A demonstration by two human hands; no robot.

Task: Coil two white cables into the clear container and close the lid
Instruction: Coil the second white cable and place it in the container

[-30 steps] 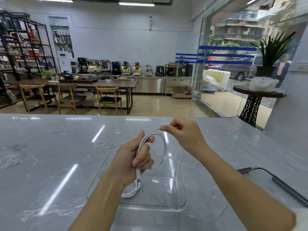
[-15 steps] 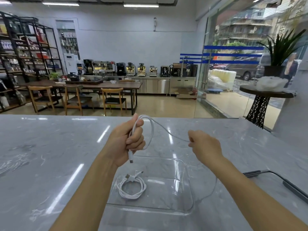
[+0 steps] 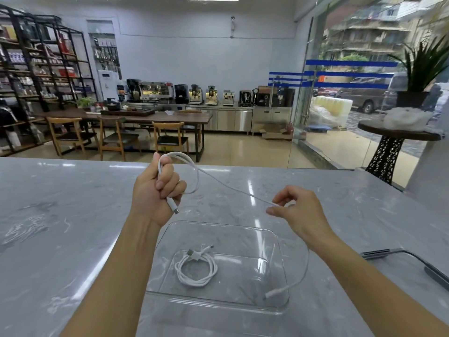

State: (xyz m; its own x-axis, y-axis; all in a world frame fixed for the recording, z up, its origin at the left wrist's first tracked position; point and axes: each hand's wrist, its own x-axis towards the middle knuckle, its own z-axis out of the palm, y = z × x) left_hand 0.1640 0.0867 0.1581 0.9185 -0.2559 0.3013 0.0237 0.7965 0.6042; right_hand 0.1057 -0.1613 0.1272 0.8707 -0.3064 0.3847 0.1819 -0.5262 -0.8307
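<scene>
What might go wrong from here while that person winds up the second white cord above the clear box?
The loose white cable has only one loop in the left hand; if the grip slackens, it may spring open. Its free plug end lies in the clear rectangular container, so pulls from the right hand might drag it into the finished white coil and muss it.

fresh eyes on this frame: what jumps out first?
A white cable is strung mid-air between both hands above the marble counter: the left hand grips a loop of it, the right hand pinches the strand. Below them, a coiled cable lies inside the clear container, where the held cable's loose end also trails.
</scene>
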